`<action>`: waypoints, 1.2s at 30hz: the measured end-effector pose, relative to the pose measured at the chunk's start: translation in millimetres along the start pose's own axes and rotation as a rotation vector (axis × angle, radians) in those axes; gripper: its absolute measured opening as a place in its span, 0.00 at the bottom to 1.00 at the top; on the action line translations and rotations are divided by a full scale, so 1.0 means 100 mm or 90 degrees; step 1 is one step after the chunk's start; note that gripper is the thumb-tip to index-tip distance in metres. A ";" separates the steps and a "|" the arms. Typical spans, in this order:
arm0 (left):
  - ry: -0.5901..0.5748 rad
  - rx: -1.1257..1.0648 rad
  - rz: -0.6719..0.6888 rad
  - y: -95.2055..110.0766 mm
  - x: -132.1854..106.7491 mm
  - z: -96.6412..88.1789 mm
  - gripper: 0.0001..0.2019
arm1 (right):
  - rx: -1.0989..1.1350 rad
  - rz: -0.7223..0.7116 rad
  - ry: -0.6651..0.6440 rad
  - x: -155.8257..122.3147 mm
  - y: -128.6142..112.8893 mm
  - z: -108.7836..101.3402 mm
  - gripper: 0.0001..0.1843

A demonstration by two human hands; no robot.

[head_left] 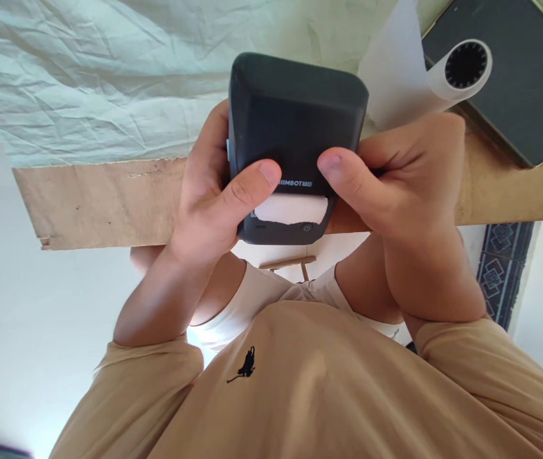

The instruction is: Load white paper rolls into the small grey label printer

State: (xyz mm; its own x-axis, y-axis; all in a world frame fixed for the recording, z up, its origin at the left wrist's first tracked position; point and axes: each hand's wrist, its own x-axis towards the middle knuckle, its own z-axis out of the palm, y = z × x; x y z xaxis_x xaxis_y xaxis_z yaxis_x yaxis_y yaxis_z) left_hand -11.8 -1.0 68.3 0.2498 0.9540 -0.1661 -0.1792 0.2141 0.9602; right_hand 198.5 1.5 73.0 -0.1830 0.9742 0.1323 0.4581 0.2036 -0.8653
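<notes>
A black handheld label printer point(295, 121) is held up between both hands, above the table's front edge. A strip of white label paper point(293, 209) with an uneven edge sticks out of its slot, just below the brand lettering. My left hand point(214, 197) is closed round the printer's left side, its thumb on the front face. On the other side my right hand point(390, 172) grips the right edge, thumb also pressed on the front. The fingers behind the printer are mostly hidden.
Pale green cloth point(109, 83) covers most of the wooden table point(104, 204), leaving a bare strip along the front. At the right lie a roll of white paper point(467, 70), with a sheet standing out from it, and a dark flat rectangular object point(529, 83). My legs are under the table.
</notes>
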 end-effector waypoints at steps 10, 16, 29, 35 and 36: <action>-0.006 -0.001 -0.005 0.03 0.00 0.01 0.25 | 0.007 -0.007 0.007 0.01 -0.01 0.01 0.40; -0.007 -0.010 -0.001 0.03 0.02 0.01 0.23 | 0.010 0.001 0.000 0.02 0.02 0.02 0.41; 0.012 -0.025 -0.016 0.03 0.03 0.05 0.24 | -0.004 0.069 -0.014 0.05 -0.03 0.01 0.41; 0.019 -0.065 -0.007 0.01 0.02 0.05 0.30 | 0.031 0.042 -0.012 0.03 -0.02 0.02 0.41; 0.016 -0.079 -0.005 0.02 0.03 0.06 0.31 | 0.028 0.036 -0.008 0.03 -0.01 0.02 0.41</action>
State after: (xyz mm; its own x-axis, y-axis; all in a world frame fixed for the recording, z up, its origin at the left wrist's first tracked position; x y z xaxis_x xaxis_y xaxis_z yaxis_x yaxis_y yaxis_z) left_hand -5.5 0.7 70.8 0.2277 0.9570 -0.1800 -0.2948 0.2439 0.9239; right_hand 195.5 4.1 73.7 -0.1697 0.9825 0.0770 0.4291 0.1440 -0.8917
